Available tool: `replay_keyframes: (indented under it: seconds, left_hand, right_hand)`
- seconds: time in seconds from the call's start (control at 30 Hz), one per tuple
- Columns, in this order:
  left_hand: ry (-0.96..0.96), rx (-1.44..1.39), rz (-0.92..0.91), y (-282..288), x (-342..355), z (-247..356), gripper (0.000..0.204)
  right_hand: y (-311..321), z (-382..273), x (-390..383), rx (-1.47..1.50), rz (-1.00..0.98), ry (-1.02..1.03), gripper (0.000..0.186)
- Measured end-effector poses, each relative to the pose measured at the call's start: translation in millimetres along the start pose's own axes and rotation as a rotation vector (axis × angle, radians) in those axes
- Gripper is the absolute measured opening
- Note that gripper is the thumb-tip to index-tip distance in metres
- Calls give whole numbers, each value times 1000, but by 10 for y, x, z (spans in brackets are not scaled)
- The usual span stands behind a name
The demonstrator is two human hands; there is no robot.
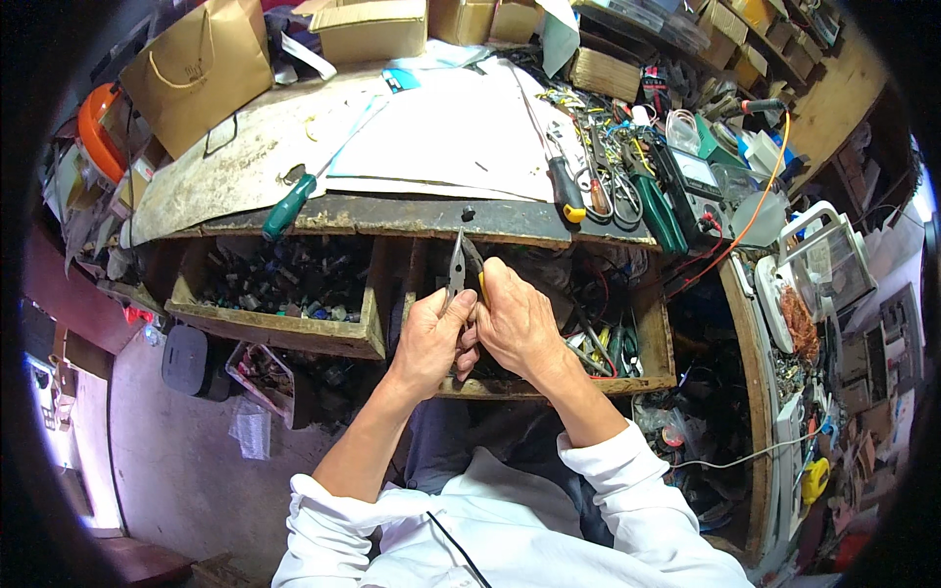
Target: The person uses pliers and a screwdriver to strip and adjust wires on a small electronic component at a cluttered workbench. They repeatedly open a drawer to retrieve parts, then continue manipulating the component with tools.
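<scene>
Both of my hands meet over an open wooden drawer point(549, 384) below the workbench edge. My left hand point(431, 338) and my right hand point(515, 318) are closed together around a pair of metal pliers point(457, 263), whose jaws point up toward the bench edge. A yellow grip shows between my fingers. Any small part held at the pliers is hidden by my fingers.
A second open drawer point(284, 328) full of small parts sits to the left. On the bench lie a green-handled screwdriver point(287, 208), a black-and-yellow screwdriver point(567, 189), scissors point(613, 191), a multimeter point(701, 186), white sheets point(441, 132), a brown paper bag point(201, 69) and cardboard boxes point(372, 27).
</scene>
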State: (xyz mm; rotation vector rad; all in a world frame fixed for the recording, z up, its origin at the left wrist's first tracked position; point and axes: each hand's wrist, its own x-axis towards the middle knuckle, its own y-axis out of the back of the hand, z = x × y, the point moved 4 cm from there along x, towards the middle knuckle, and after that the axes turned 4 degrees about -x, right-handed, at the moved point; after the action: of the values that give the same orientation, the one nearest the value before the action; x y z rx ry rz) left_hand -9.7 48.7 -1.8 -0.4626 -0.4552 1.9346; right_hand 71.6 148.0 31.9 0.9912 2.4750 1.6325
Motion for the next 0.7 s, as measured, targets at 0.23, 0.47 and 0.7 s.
replay_keyframes:
  seconds: [0.23, 0.47, 0.7]
  left_hand:
    - [50, -80, -19, 13, -13, 4, 32]
    - [100, -85, -20, -7, -27, 41, 32]
    - [67, -85, -16, 8, -14, 19, 32]
  right_hand:
    - [-19, 20, 37, 65, -26, -33, 20]
    - [-91, 99, 41, 262, -95, -52, 19]
    - [-105, 217, 13, 267, -168, -209, 18]
